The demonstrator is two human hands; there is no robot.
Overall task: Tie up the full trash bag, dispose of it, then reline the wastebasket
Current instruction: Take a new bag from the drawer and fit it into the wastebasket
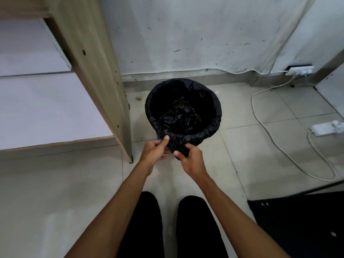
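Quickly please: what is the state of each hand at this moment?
Left hand: closed, pinching the black trash bag at the near rim of the wastebasket.
Right hand: closed, gripping a bunched fold of the same bag.

Black trash bag (183, 108), pale wood-grain desk panel (89, 58), white cable (268, 127), grey-white floor tiles (232, 108)

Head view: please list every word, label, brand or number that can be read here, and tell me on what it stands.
No text can be read in this picture.
Trash bag, gripped by the left hand and the right hand: plain black, no print visible.
Wall socket and power strip: any marks are too small and blurred to read.
Wooden panel: only holes, no label.
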